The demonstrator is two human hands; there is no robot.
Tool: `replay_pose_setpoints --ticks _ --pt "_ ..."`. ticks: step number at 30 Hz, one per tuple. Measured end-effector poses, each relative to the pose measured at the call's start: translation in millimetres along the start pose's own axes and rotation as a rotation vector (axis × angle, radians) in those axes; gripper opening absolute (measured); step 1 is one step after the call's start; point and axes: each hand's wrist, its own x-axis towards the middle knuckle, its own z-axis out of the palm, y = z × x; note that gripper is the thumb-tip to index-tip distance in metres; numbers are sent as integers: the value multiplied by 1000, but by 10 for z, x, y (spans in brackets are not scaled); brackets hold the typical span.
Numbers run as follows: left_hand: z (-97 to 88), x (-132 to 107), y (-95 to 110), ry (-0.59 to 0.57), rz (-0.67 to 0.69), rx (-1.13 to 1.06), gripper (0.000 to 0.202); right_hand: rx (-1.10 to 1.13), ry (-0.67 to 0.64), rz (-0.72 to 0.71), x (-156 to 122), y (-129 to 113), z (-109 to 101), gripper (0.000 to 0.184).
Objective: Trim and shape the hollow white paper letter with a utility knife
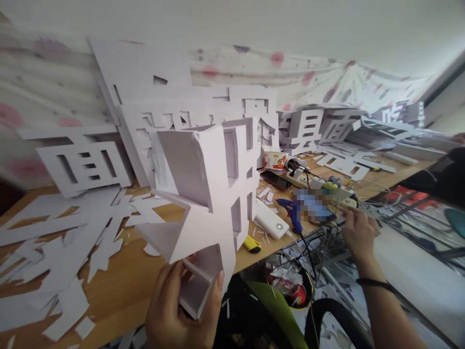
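Note:
My left hand [170,310] grips the bottom of a tall white foam-board character [214,184], thumb on its near edge and fingers behind. The character stands upright, its hollow side walls and cut-out windows visible. Out to the right, my right hand [360,231] has its fingers drawn together by the table edge, close to the end of a white power strip [347,199]. Whatever those fingers may pinch is too small to make out. Left of that hand lie a phone with a blurred screen [319,217] and a blue hot glue gun [292,213].
A white power bank [271,219] and a yellow utility knife [252,244] lie near the table edge. Paper offcuts [54,261] cover the table's left side. Finished white characters [85,165] lean at the back. Below are a scrap-filled bin [290,278] and hanging cables.

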Motion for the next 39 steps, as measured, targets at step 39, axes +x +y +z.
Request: replay_pose_setpoints --ticks 39 --pt "34 15 74 9 -58 -68 35 32 -109 -207 160 -153 267 52"
